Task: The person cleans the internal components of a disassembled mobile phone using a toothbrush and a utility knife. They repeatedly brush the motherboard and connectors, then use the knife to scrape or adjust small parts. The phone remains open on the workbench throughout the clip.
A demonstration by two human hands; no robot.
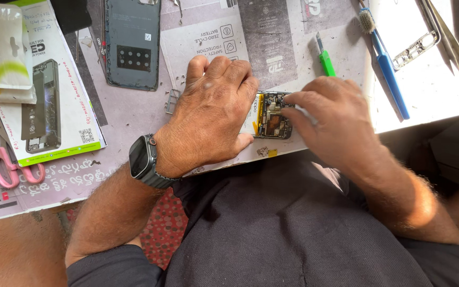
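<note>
Work mat (134,114) covers the bench, printed grey sheet. One opened phone (272,114) lies on it near the front edge, internals up, mostly hidden under the left hand (208,114). Only the circuit-board end shows, between the two hands. Long axis runs left-right in the head view; board end points right, toward the right hand (330,119).

Left hand: palm down, fingers curled, pressing flat on the phone body, holding it in place. Smartwatch (143,158) on that wrist. Right hand: fingers bent, fingertips (292,98) touching the top edge of the exposed board; cannot tell whether they pinch anything.

Around it, one each:
- grey back cover (133,42), up-left of the left hand, long axis vertical
- packaged phone part (43,106) at far left
- blue toothbrush (386,64) at upper right
- pink scissors (11,167) at left edge
- green pry tool (325,58) just above the right hand
</note>
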